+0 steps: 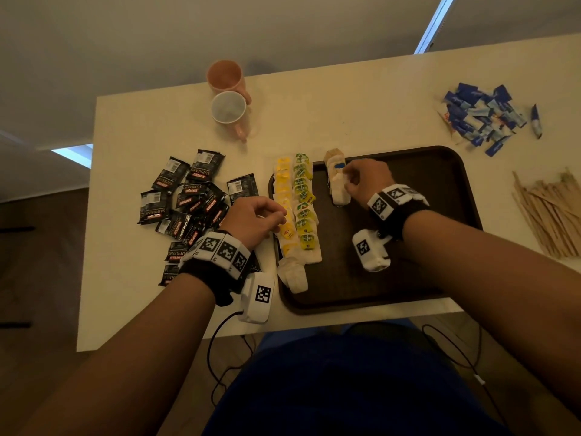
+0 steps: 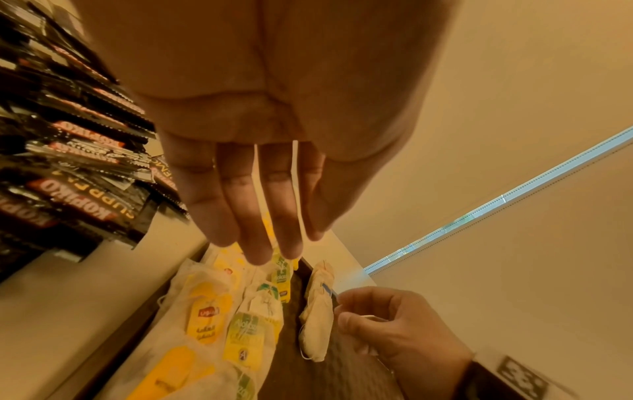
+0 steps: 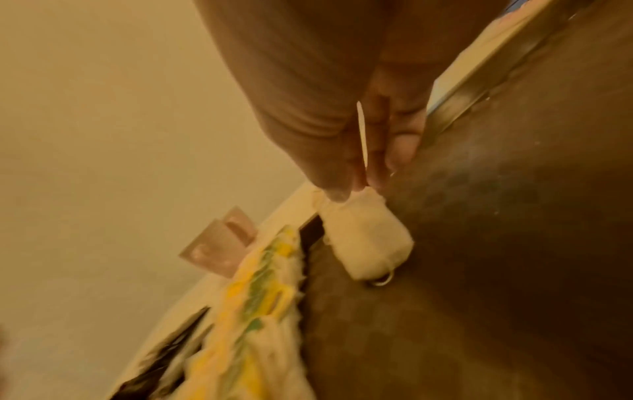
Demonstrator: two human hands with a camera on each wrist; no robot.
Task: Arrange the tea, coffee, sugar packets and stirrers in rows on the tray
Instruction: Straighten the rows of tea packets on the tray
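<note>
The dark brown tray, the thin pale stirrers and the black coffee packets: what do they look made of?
The dark brown tray looks like moulded plastic: rounded corners, raised rim, dull sheen. The thin pale stirrers look like bare wood: tan, matt, flat sticks. The black coffee packets look like glossy printed foil or plastic film: crinkled, shiny, serrated edges.

KOPIKO in white on red bands, with SUPREMO beside it, reads on the black coffee sachets at left centre of the head view. In the left wrist view, lower centre, a yellow tea tag carries the Lipton logo in Arabic script.
</note>
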